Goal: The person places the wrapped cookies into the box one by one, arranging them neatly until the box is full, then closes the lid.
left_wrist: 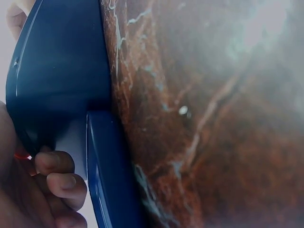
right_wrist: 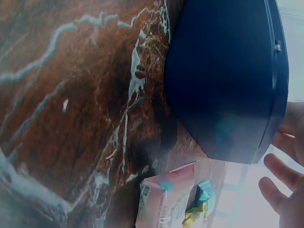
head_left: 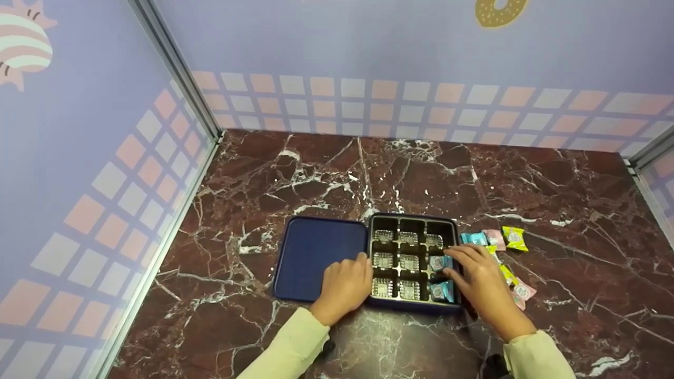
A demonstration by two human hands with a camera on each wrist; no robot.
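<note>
The left hand (head_left: pixel 342 287) curls its fingers round the edge of the smooth blue box (right_wrist: pixel 228 80); the right hand (head_left: pixel 482 276) straddles a blue candy (head_left: pixel 437 263) in the right column's middle cell, whether pinching I cannot tell. Careless lifting could snag its wrapper, unseating it from the glossy plastic tray (head_left: pixel 383 260). Beyond lies a pillowy yellow candy (head_left: pixel 514 239).

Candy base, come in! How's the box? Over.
Left hand against box. Right hand at blue candy inside. Seven compartments empty. Loose candies right of box, none blocking its opening.
</note>
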